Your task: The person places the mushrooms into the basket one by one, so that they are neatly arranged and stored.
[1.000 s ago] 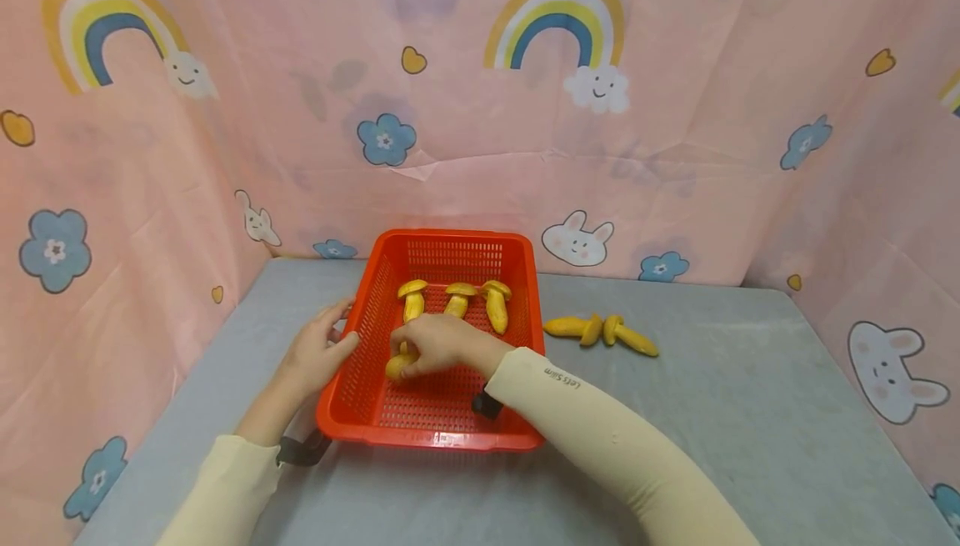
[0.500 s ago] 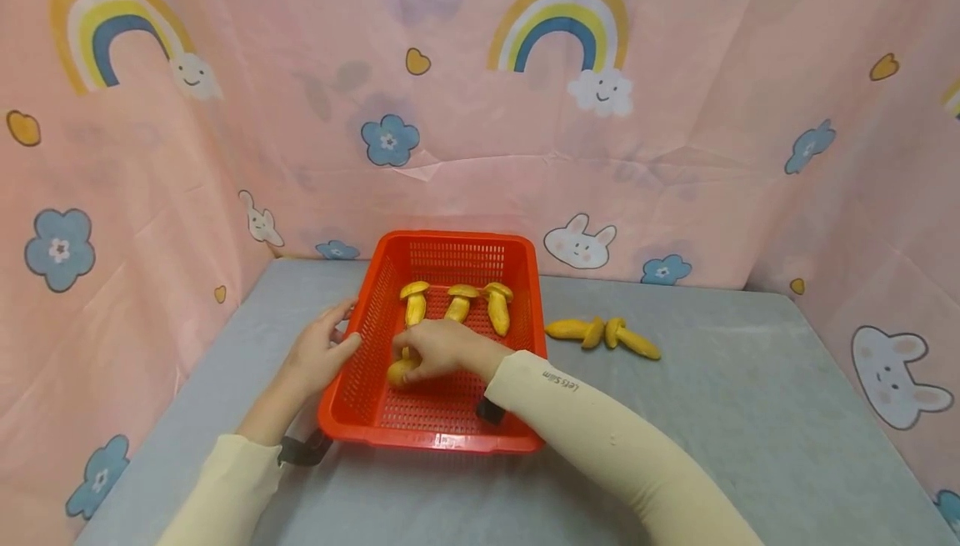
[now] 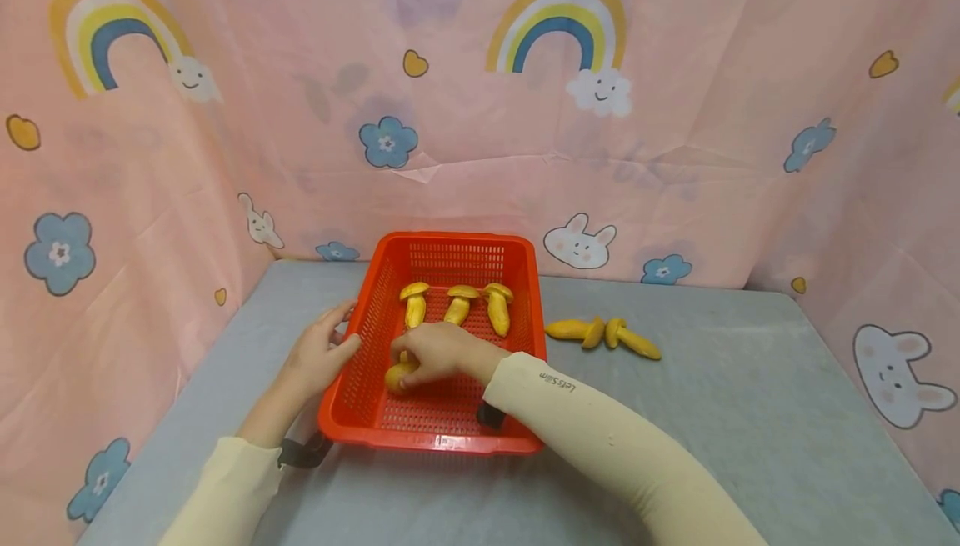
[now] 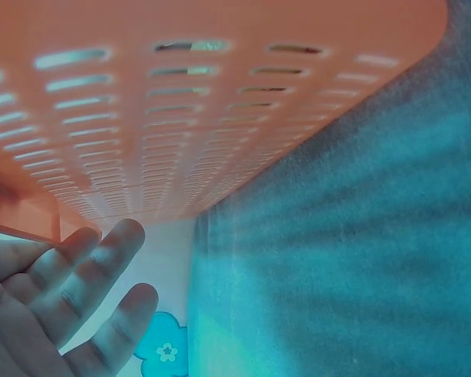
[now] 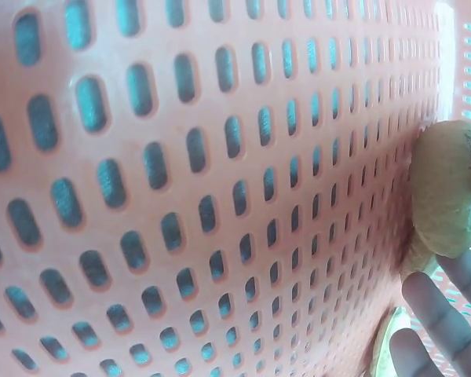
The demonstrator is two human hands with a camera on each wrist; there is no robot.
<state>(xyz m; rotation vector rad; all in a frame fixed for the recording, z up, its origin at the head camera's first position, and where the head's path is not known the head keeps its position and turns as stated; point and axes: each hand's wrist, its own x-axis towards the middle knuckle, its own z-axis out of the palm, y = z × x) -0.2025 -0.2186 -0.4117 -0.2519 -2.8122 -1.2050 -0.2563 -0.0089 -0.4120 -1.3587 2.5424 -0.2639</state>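
Observation:
My right hand (image 3: 438,353) is inside the red plastic basket (image 3: 431,442), pinching a yellow mushroom (image 3: 397,378) near the basket floor. The cap of that mushroom points toward me; the fingers hide most of its stem. In the right wrist view, fingers (image 5: 439,314) lie against the mushroom's side (image 5: 447,188). Three more yellow mushrooms lie in a row farther back in the basket, the middle one (image 3: 461,303) partly covered by the hand. My left hand (image 3: 315,356) rests at the basket's left rim, fingers loosely extended along the outer wall (image 4: 125,157).
On the grey table (image 3: 735,413), right of the basket, lie two more yellow mushrooms, one (image 3: 577,330) with its cap against the cap of the other (image 3: 632,338). A pink patterned curtain (image 3: 480,129) hangs behind the table and along both sides.

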